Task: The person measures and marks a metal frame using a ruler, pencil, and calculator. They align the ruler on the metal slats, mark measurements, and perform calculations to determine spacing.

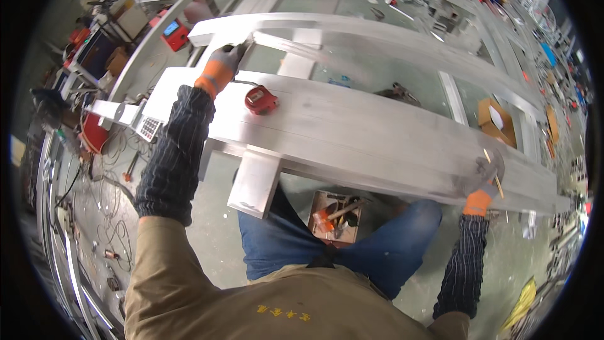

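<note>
A wide silver metal beam lies crosswise before me, with a red tape measure on its left part. My left hand, in a grey and orange glove, reaches to the beam's far side. Its fingers are closed beside the end of a pale, blurred metal strip; what they hold is unclear. At the beam's right part is my right hand, gloved alike and smeared by motion. A thin yellowish pencil sticks out from its fingers.
Beyond the beam runs another long metal bar over crosspieces. Between my knees a box of tools stands on the floor. An open cardboard box is at the right. Cables trail across the floor at left, near a calculator.
</note>
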The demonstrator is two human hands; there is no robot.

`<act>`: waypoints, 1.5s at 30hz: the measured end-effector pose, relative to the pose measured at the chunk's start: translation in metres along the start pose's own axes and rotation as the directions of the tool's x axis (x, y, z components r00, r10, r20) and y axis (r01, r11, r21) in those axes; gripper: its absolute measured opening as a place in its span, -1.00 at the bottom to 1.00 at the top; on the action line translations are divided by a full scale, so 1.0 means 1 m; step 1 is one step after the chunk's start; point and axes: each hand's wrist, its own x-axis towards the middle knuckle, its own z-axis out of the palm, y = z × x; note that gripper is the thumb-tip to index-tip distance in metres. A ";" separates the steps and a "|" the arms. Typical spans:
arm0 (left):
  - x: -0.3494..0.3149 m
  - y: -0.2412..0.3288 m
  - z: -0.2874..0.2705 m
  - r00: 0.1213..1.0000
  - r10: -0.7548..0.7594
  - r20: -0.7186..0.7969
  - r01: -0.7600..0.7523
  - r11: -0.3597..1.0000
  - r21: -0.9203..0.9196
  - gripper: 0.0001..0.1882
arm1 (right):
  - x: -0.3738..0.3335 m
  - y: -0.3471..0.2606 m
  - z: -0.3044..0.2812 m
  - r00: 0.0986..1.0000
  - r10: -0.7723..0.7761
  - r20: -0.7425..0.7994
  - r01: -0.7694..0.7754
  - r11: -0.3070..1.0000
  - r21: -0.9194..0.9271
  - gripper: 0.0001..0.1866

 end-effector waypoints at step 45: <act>-0.106 0.022 0.058 0.912 0.396 0.112 -0.408 0.839 0.359 -0.53 | -0.020 -0.031 0.005 1.000 0.017 0.020 -0.020 0.987 0.160 -0.41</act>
